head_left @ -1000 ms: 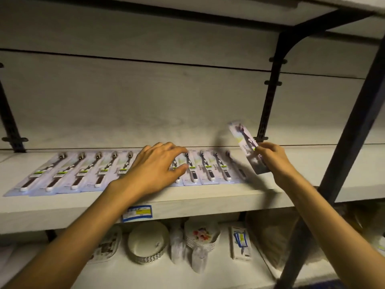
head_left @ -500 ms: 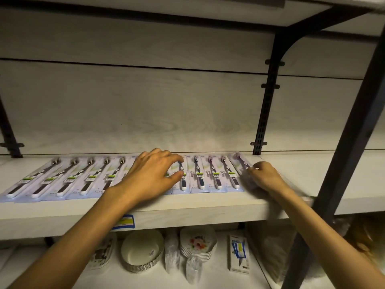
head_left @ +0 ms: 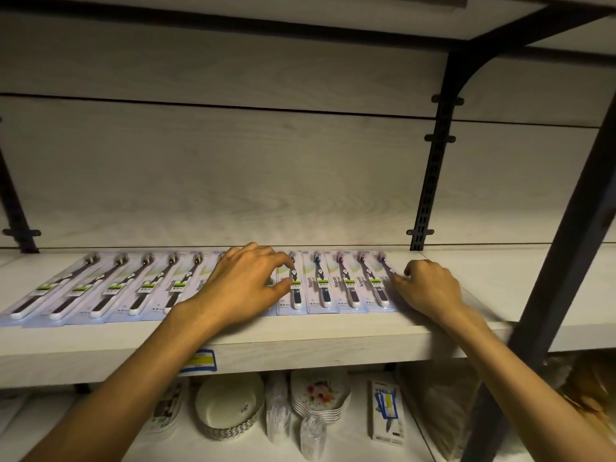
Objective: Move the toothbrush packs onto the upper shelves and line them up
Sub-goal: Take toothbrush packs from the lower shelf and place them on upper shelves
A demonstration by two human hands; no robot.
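The step in hand looks like lining up: the toothbrush packs [head_left: 320, 283] lie flat in a row along the front edge of the shelf [head_left: 300, 338]. The left hand [head_left: 240, 288] rests mid-row with its fingers loosely bent. The right hand [head_left: 430, 288], fingers curled, touches the rightmost pack [head_left: 380, 285], which likely needs nudging flush next.

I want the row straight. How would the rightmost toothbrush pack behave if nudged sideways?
The rightmost toothbrush pack is a flat blister card, so it probably slides easily on the smooth shelf. It looks light and could ride over its neighbour. The right hand at its edge may steady it.
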